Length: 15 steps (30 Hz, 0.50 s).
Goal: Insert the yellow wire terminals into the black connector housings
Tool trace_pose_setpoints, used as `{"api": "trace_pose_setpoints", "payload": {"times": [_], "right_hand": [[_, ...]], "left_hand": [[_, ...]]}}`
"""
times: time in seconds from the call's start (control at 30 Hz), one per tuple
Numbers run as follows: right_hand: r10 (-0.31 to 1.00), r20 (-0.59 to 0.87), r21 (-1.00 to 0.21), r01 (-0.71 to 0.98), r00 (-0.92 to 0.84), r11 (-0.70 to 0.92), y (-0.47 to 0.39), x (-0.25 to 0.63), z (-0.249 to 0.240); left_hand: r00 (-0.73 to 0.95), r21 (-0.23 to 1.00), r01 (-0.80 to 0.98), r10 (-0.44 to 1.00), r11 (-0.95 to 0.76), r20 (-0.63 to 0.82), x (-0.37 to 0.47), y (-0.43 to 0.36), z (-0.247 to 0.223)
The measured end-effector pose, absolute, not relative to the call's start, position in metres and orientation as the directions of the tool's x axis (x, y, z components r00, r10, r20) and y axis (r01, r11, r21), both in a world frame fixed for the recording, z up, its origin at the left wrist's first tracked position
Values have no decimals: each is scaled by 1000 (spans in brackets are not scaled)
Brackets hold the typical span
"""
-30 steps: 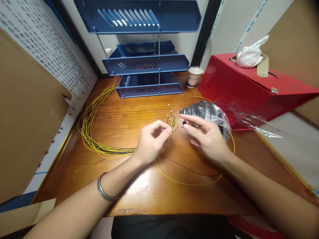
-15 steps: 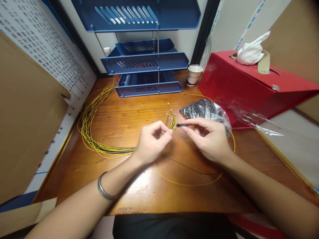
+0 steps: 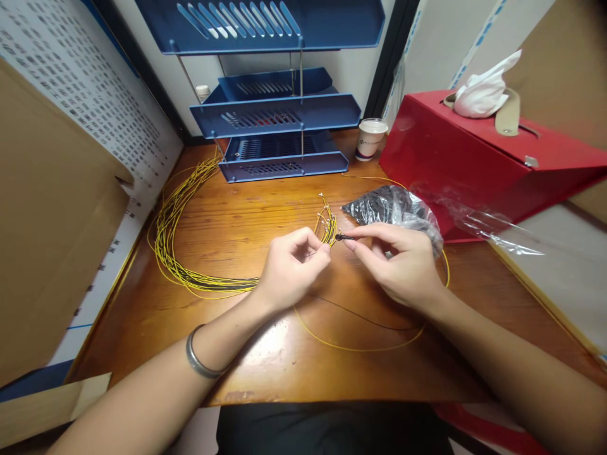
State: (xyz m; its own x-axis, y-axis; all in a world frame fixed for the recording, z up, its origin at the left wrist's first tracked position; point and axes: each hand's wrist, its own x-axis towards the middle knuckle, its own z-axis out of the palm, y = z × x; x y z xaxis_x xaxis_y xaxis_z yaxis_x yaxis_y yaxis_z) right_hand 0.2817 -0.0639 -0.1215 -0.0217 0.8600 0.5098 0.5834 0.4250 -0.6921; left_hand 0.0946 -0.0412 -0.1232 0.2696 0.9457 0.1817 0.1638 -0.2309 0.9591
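My left hand (image 3: 296, 264) is closed in a pinch, and thin yellow and black wires (image 3: 327, 343) run out from beneath it; the exact spot it grips is hidden by the fingers. A small slim black piece (image 3: 344, 237) sits between the thumb and forefinger of my right hand (image 3: 396, 256), its end pointing at the left fingertips. Just beyond the left hand fan the wire ends (image 3: 326, 221), with small pale tips. The rest of the yellow-and-black wire bundle (image 3: 165, 246) curves round to the left on the wooden table (image 3: 246, 230).
Behind the right hand lies a clear plastic bag (image 3: 393, 207) of black pieces. A red box (image 3: 455, 161) with a tissue on top stands at the right, beside a paper cup (image 3: 370, 140). Blue stacked trays (image 3: 279, 117) are at the back; cardboard (image 3: 52, 227) borders the left.
Both hands keep nearly the same pose, with the black piece still in the right fingers. The whole view has shifted slightly.
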Motion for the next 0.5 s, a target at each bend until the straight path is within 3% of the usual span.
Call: {"api": "trace_pose_setpoints", "payload": {"times": [0.5], "right_hand": [[862,501,-662,607,-78,439,-64,282,-120]], "left_hand": [[286,951,199,942,-238,176,95,-41,-125]]}}
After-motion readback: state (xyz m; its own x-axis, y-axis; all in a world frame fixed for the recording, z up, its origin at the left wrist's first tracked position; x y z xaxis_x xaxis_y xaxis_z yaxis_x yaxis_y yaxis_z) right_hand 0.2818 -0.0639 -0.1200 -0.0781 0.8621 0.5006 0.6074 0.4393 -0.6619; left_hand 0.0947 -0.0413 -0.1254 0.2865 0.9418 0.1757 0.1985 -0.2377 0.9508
